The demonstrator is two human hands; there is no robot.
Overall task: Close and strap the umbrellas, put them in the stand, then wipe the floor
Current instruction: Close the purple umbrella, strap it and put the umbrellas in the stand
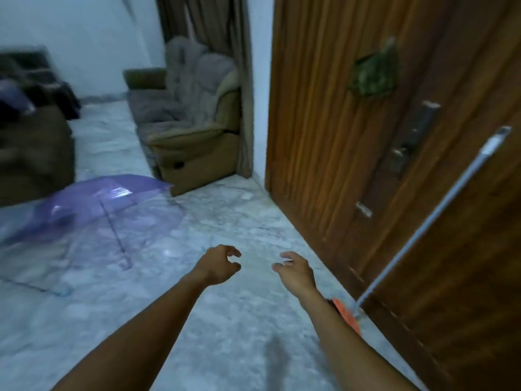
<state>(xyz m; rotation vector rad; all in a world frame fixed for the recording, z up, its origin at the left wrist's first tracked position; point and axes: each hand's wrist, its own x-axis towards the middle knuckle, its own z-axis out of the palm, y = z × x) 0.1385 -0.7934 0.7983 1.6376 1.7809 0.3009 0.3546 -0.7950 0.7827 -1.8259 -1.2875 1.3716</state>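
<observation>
An open, see-through purple umbrella (pixel 93 213) lies on the marble floor (pixel 225 320) at the left, its shaft pointing toward me. My left hand (pixel 218 265) and my right hand (pixel 296 270) reach forward over the floor, side by side, with fingers loosely curled and nothing in them. Both are well to the right of the umbrella. A mop with a grey pole (pixel 431 218) and an orange head (pixel 348 314) leans against the wooden door at the right, just beside my right forearm. The view is blurred.
A wooden door (pixel 366 136) fills the right side. An olive armchair (pixel 194 136) with grey cloth on it stands ahead by a curtain. A dark sofa (pixel 31 153) sits at the far left behind the umbrella.
</observation>
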